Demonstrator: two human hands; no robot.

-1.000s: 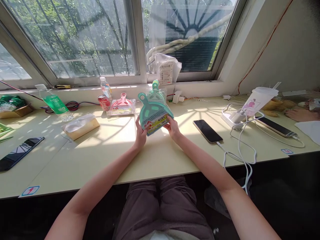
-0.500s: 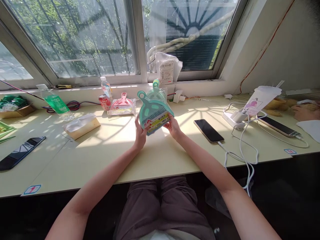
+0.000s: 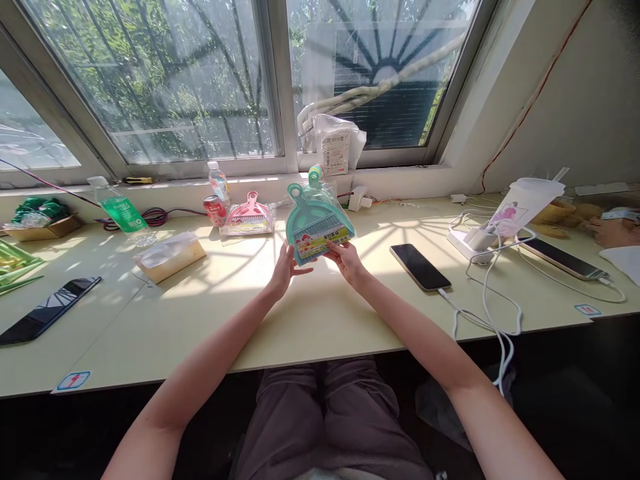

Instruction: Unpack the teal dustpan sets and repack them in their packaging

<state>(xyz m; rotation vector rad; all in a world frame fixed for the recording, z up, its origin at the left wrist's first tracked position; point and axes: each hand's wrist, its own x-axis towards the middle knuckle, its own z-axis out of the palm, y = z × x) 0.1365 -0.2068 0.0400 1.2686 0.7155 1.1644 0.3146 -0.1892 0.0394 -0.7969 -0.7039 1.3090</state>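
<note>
I hold a packaged teal mini dustpan-and-brush set (image 3: 316,217) upright above the pale yellow desk (image 3: 310,313). My right hand (image 3: 345,257) pinches its lower right corner, by the yellow label. My left hand (image 3: 286,267) is just under the lower left edge with fingers spread and loose, touching or almost touching it. A second teal set (image 3: 320,183) stands behind the held one. A pink set (image 3: 246,215) in clear wrap lies to the left of it.
A black phone (image 3: 419,265) on a white cable lies right of my hands, a white charger block (image 3: 473,237) and a lidded cup (image 3: 523,200) beyond. At left are a tissue pack (image 3: 169,252), a green bottle (image 3: 120,212), a red can (image 3: 215,209) and another phone (image 3: 47,310). Another person's hand (image 3: 613,230) rests far right.
The teal set has risen slightly and turned more upright. My left hand has let go of its left edge and opened below it; my right hand keeps its grip.
</note>
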